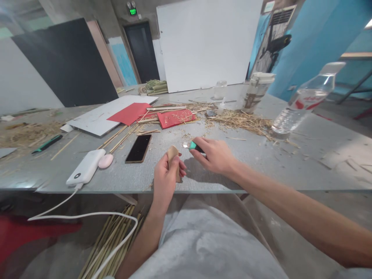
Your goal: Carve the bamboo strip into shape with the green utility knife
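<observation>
My left hand (165,172) is closed around a flat tan strip (173,154), perhaps wood or split stalk, which stands up past my thumb and shows again below the fingers. To its right, my right hand (216,154) grips a green and black utility knife (193,145). Its short blade points left toward the strip, with a small gap between them. Most of the knife's handle is hidden in my palm. Small shavings lie on the grey table (209,180) just beyond both hands.
A phone (138,148) and a white power bank (85,167) with a cable lie left. Red paper (176,117), thin stalks and straw (244,121) spread behind the hands. A water bottle (305,100) and a cup (257,91) stand right. Another cutter (47,143) rests far left.
</observation>
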